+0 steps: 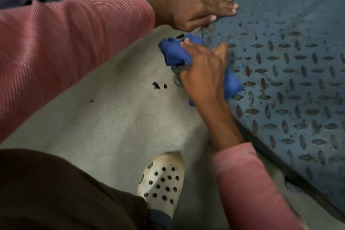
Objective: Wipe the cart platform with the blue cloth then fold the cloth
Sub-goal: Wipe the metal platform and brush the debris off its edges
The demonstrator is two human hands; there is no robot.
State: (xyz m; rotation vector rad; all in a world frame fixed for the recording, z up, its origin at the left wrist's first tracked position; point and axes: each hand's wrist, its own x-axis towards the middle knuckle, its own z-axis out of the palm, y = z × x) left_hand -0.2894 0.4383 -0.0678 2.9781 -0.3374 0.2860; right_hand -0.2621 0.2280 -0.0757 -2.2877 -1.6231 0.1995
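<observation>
Grime marks the corner of the cart platform (291, 15), a blue-painted deck with raised diamond tread whose ridges are worn dark. The blue cloth (173, 52) is bunched up right at that corner, part of it lying on the deck and part hanging past the edge over the floor. The right hand (203, 73) presses down on it from above, fingers bent over the crumpled fabric and gripping it, thumb stretched along the upper fold. A further lump of the cloth shows beyond the hand on the tread. The picture is slightly blurred around this hand. The left hand (199, 8) lies flat on the platform's edge just beyond the cloth, fingers straight and together, holding nothing. The 2 hands are near each other but apart. Below the cloth a grey caster wheel (177, 78) peeks out from under the deck. On the pale concrete floor (112, 127) beside the wheel lie 2 small black fragments (158, 85). Both arms wear pink ribbed sleeves (65, 46). Lower down, 1 cream perforated clog (162, 181) stands on the floor, next to dark brown fabric.
</observation>
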